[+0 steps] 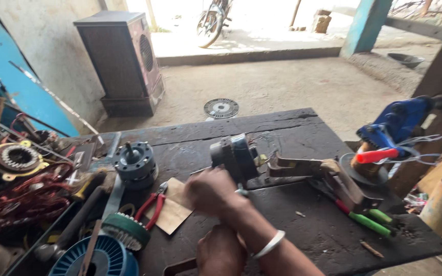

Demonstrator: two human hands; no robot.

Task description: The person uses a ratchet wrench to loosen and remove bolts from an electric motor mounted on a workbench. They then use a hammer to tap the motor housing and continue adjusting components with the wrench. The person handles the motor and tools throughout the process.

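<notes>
On the dark wooden counter (303, 225), left to right:
Far left: tangled reddish copper windings (24, 199) and a brass-coloured toothed ring (17, 157).
Left front: a blue spool (98, 259) at the near edge, a green-rimmed reel (126, 230) just behind it.
Left of centre: a grey round motor part (136, 163) standing with its shaft up; red-handled pliers (152, 207) lying on a scrap of brown card (175, 212).
Centre: right hand (212, 191), white bangle on its wrist, fingers curled tight around the base of a small dark motor unit (234, 156), lifted just above the counter.
Near edge: left hand (221, 253), low and partly cut off; whether its fingers grip anything, I cannot tell.
Right: green-handled tool (369, 222) lying flat; blue drill (397, 122) at the far right edge.
</notes>
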